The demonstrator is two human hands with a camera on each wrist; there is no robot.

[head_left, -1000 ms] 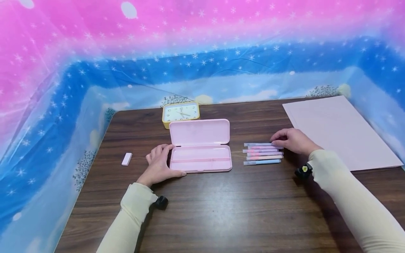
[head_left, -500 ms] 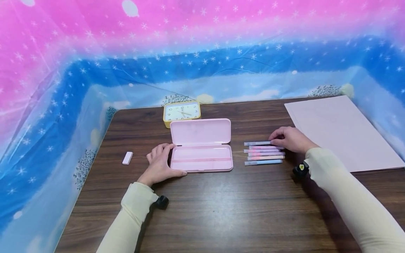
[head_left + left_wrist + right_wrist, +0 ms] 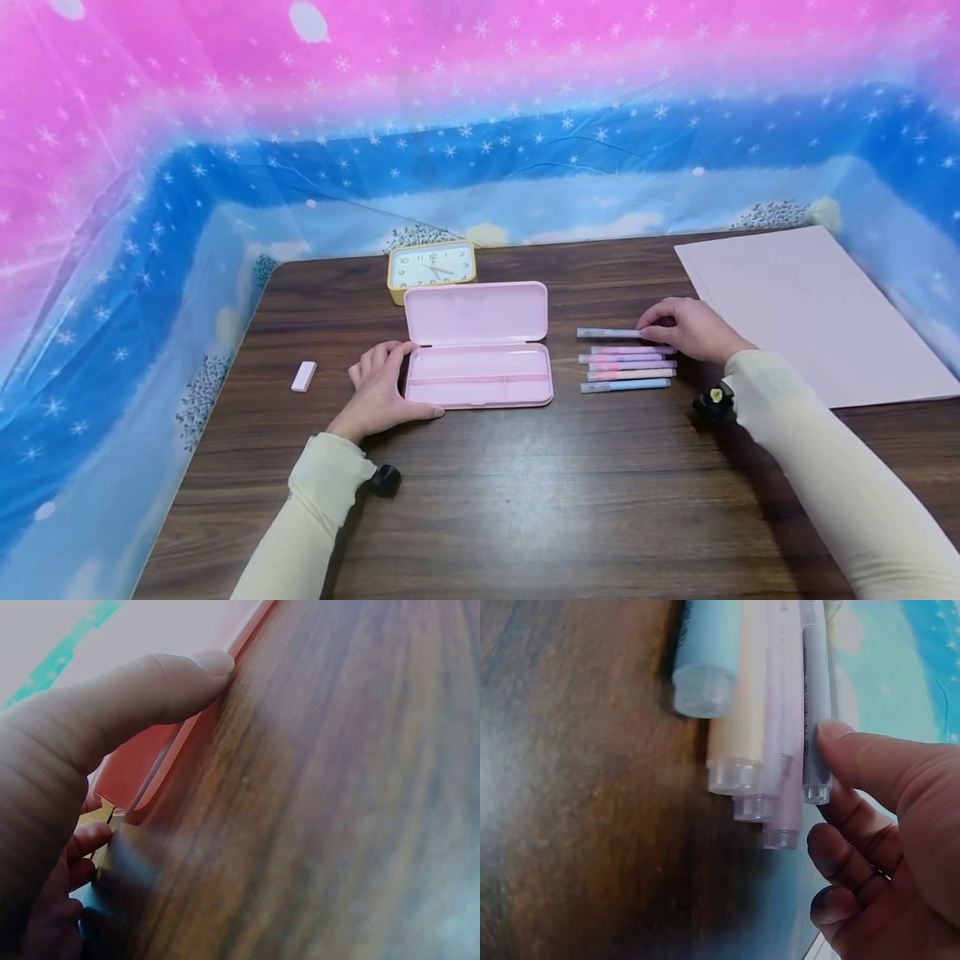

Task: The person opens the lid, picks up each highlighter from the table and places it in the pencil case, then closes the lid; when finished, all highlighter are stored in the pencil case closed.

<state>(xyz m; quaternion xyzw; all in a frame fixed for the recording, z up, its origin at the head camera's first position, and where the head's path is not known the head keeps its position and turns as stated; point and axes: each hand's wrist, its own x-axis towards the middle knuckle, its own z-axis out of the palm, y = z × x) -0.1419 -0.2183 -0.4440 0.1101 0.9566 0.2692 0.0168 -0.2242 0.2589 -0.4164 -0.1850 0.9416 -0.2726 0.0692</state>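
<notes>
A pink pencil case (image 3: 457,364) lies with its lid raised, its divided tray bare inside. My left hand (image 3: 377,387) holds its left end, thumb along the front edge and fingers at the back corner; the left wrist view shows the thumb (image 3: 172,686) on the rim. Between thumb and fingers, my right hand (image 3: 697,331) pinches a greyish marker (image 3: 606,333) by its right end. In the right wrist view this marker (image 3: 817,712) stands apart from the others. Just in front of it lie several pastel markers in a row, the nearest a blue marker (image 3: 626,386).
Behind the pencil case stands a yellow alarm clock (image 3: 432,267), touching or close to the lid. A white eraser (image 3: 303,376) lies left of my left hand. A large pale pink sheet or folder (image 3: 810,317) covers the table's right back. Patterned cloth (image 3: 480,150) hangs beyond the table (image 3: 525,500).
My right hand has shifted the greyish marker slightly away from the row, toward the back, widening the gap. The left hand and the pencil case have stayed put.
</notes>
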